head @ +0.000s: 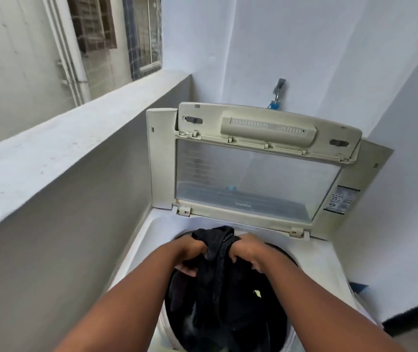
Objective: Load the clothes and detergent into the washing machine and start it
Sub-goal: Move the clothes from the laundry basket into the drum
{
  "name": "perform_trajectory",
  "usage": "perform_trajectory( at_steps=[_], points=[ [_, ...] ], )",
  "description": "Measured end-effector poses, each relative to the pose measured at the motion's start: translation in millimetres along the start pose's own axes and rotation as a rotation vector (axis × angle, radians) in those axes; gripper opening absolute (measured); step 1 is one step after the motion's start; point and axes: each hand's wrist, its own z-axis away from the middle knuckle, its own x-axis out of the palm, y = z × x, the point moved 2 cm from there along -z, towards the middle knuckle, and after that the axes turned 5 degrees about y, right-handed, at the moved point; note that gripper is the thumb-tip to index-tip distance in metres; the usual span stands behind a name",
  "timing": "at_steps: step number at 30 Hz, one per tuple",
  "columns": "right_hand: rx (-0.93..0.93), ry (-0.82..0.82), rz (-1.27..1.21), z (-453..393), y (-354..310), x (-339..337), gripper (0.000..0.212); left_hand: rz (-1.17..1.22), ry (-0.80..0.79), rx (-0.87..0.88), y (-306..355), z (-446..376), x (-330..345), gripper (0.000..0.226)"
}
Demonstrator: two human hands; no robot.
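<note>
Black fabric fills your grip: you have a dark garment [215,252] bunched between both hands, directly over the round mouth of the washing machine [149,232]. Your left hand [190,252] is closed on the cloth's left side, fingers curled under it, and your right hand [247,251] is clenched on its right side, knuckles up. The rest of the garment hangs down into the drum [276,323], where more dark clothes already lie; a small pale tag shows among them.

Behind your hands, at the machine's rear edge, the lid [258,174] stands folded up and open against the back wall, so access is clear.

By the look of it, loading is under way but unfinished: this piece has yet to be let go. No detergent is visible anywhere, the lid is not yet closed, and the controls are out of sight, so dosing and starting remain ahead.
</note>
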Motion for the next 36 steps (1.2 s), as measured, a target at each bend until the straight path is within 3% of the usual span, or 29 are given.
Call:
perform_trajectory(
  at_steps=[8,13,17,21,25,28,30,33,36],
  points=[
    [0.123,-0.134,0.064,-60,41,33,0.027,-0.103,-0.090,-0.154,-23,-57,26,0.028],
    [0.230,-0.219,0.152,-88,69,61,0.018,-0.183,-0.130,-0.233,-45,-86,46,0.034],
    [0.243,-0.270,0.181,-96,86,80,0.039,-0.219,-0.147,-0.250,-61,-101,56,0.018],
    [0.244,-0.288,0.230,-105,99,88,0.044,-0.259,-0.169,-0.243,-74,-111,64,0.013],
    [0.196,-0.309,0.315,-109,101,91,0.045,-0.378,-0.161,-0.236,-79,-112,65,0.039],
    [0.140,-0.251,0.321,-108,98,81,0.060,-0.591,-0.075,-0.194,-86,-121,63,0.111],
    [0.154,-0.130,0.136,-105,91,67,0.051,-0.424,0.019,-0.140,-82,-129,61,0.112],
    [0.160,0.063,-0.350,-101,85,45,0.011,0.088,0.112,-0.022,-47,-109,60,0.080],
    [0.258,0.019,-0.885,-94,82,29,0.003,0.507,0.023,0.004,-12,-91,65,0.051]
  ],
)
